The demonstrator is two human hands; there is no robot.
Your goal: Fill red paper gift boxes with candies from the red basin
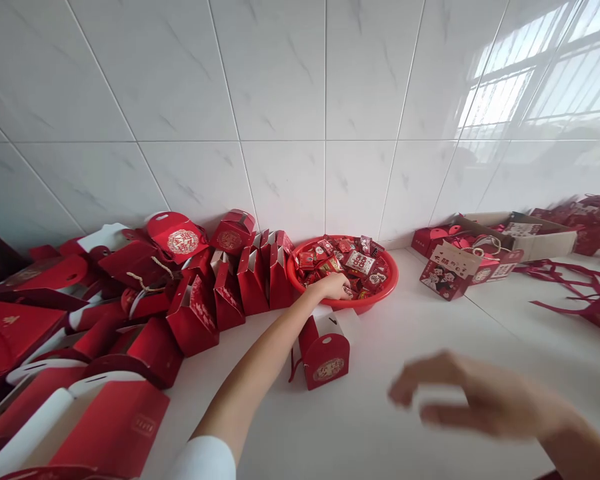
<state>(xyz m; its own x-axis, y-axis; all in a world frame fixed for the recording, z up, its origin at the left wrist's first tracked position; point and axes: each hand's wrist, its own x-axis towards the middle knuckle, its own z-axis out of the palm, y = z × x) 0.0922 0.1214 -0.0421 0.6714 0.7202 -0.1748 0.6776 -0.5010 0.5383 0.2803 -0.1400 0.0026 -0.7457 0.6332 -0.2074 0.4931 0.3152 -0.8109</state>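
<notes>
My left hand (334, 287) reaches into a round red basin (391, 283) and touches the wrapped candies (360, 263) heaped in it. Its fingertips are hidden among the wrappers, so their grip cannot be made out. Right in front of the basin stands a small red gift box (327, 360) with a gold emblem, its top open and a dark red ribbon at its left side. My right hand (475, 397), blurred by motion, hovers over the white tabletop to the right of this box. Its thumb and fingers are apart, with nothing between them.
Several open red boxes (193, 313) crowd the left side, some standing in a row against the tiled wall. To the right are a picture-printed box (447, 270), a cardboard carton (550, 243) with red items, and loose dark red ribbons (565, 273).
</notes>
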